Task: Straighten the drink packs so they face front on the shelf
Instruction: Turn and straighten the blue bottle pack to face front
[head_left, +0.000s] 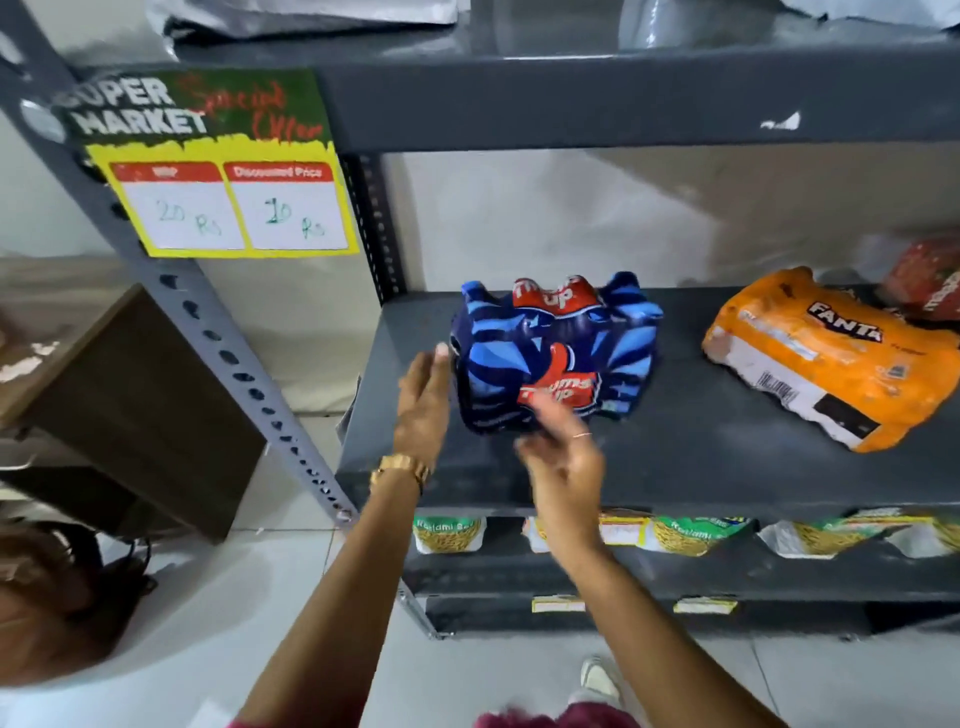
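Note:
A blue Thums Up drink pack (558, 353) stands on the dark grey shelf (701, 457), its red logo turned toward me. My left hand (423, 402) is flat and open right beside the pack's left side, fingertips at its edge. My right hand (563, 457), blurred, is open just in front of the pack's lower front face and holds nothing. An orange Fanta pack (826, 358) lies skewed at an angle to the right. A red pack (930, 275) shows partly at the far right, behind the Fanta pack.
A yellow and green price sign (218, 171) hangs on the grey upright post at left. Noodle packets (691, 532) line the shelf below. A brown box (130, 405) stands left of the rack. Plastic-wrapped goods sit on the shelf above.

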